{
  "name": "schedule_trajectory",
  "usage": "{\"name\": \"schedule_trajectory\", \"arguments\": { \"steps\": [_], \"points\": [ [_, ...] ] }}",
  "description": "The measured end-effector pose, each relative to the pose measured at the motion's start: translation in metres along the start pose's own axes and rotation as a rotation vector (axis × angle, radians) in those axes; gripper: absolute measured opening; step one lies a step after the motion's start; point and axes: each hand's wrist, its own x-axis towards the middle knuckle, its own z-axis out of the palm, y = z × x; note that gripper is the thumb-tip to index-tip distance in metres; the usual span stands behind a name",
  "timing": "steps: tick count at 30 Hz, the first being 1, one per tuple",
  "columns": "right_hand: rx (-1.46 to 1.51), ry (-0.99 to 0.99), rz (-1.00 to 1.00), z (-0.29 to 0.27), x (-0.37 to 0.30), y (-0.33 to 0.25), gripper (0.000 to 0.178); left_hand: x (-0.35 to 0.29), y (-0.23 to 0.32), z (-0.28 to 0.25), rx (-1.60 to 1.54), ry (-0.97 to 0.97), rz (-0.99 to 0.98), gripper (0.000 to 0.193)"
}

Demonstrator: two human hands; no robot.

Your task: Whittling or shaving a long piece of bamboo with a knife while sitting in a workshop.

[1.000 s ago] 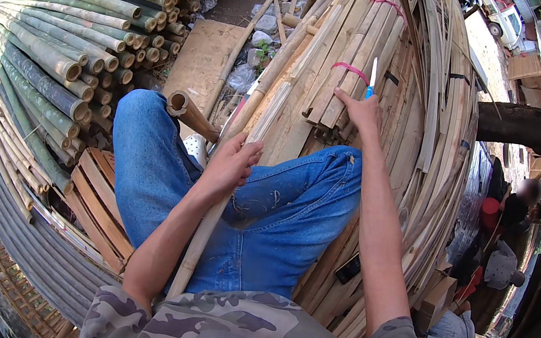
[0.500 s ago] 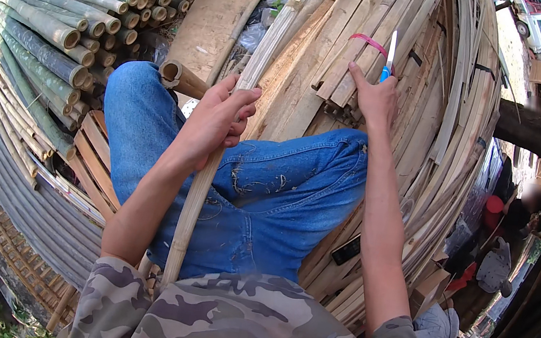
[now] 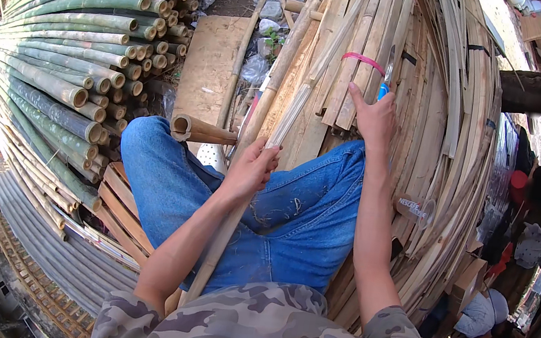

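Fingers of your left hand (image 3: 255, 169) are closed around a pale bamboo strip (image 3: 287, 119), which slants from your lap at lower centre toward the top of the frame. Right of your forearm lies a clear cup (image 3: 411, 207); a cut bamboo tube (image 3: 210, 132) juts beside your left knee, near the strip. Your right hand (image 3: 375, 121) grips a blue-handled knife (image 3: 384, 90) over the pink-tied slat bundle (image 3: 377, 28), upper centre. Beyond, green poles (image 3: 58, 56) fill the upper left; a dark beam (image 3: 540, 95) crosses the upper right.
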Motion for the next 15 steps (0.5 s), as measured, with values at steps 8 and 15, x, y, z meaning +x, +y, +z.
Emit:
{"name": "schedule_trajectory", "arguments": {
  "steps": [8, 15],
  "points": [
    [0.534, 0.465, -0.376, 0.001, -0.023, -0.005, 0.030, -0.006, -0.011, 0.001, 0.061, 0.120, -0.055, 0.017],
    [0.758, -0.286, -0.588, -0.011, -0.137, -0.018, 0.030, -0.011, -0.022, -0.007, 0.207, 0.074, 0.040, 0.023]
  ]
}}
